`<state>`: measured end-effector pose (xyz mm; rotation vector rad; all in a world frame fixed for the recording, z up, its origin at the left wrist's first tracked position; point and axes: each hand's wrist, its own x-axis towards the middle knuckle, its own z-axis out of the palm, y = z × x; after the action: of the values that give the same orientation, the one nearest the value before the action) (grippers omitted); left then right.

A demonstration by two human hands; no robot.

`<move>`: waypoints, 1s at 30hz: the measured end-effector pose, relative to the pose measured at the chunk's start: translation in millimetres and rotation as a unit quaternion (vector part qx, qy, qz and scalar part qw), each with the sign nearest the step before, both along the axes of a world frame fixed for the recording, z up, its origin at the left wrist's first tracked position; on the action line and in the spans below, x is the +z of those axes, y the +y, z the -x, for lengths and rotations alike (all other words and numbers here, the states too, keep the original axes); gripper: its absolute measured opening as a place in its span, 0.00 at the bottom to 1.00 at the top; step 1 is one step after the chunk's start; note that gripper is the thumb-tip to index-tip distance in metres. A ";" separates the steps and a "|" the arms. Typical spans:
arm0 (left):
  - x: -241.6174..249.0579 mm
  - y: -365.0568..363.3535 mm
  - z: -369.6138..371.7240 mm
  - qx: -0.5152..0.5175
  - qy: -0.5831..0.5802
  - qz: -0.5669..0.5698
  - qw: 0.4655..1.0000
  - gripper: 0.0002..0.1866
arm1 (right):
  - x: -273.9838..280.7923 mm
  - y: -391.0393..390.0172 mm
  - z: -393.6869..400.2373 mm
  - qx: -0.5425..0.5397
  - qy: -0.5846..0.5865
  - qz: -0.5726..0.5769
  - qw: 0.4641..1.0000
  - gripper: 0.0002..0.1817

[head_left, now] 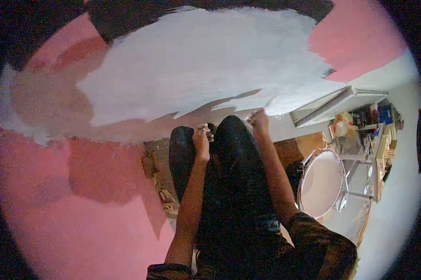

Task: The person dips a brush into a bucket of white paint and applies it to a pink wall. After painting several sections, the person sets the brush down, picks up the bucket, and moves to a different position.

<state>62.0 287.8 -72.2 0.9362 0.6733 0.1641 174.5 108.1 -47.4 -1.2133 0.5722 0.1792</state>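
My right hand point(258, 120) is closed round a paintbrush point(270, 103), which is blurred and partly hidden by the fingers. The brush is close to the lower edge of a wet-looking white painted patch point(201, 60) on the wall. My left hand point(202, 138) rests by my left knee, its fingers curled in, with nothing visible in them. Beside my right forearm stands a round bucket point(344, 179) with pale paint point(320, 184) inside and drips on its rim.
Pink wall point(103, 233) spreads at the left, with more pink at the upper right. A cardboard box point(301, 144) sits behind the bucket. Further right are a white-framed panel point(322, 109) and a shelf point(383, 161) crowded with assorted items. Wood scraps point(166, 196) lie left of my legs.
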 end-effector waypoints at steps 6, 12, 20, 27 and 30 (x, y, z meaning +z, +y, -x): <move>-58.8 5.2 -1.3 -0.137 0.009 0.091 0.986 0.14 | -57.7 144.1 12.1 0.245 0.048 -0.102 0.963 0.17; -76.4 12.3 4.9 -0.161 -0.030 0.005 0.986 0.14 | 16.9 164.9 88.8 0.456 0.043 -0.237 0.857 0.22; -70.5 12.7 17.7 -0.180 -0.066 -0.070 0.979 0.15 | 92.1 79.9 146.0 0.397 -0.177 0.074 0.898 0.19; -19.1 0.8 13.9 -0.149 0.004 0.030 0.988 0.13 | 200.3 -108.7 189.2 0.129 -0.237 0.413 0.870 0.14; 4.6 -4.5 31.9 -0.138 -0.048 -0.063 0.987 0.10 | 219.7 -196.2 210.3 0.043 -0.212 0.516 0.829 0.18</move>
<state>30.1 283.3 -67.6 1.1267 0.4429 0.0046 -35.8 -88.0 172.3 -2.2575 0.1832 -0.3865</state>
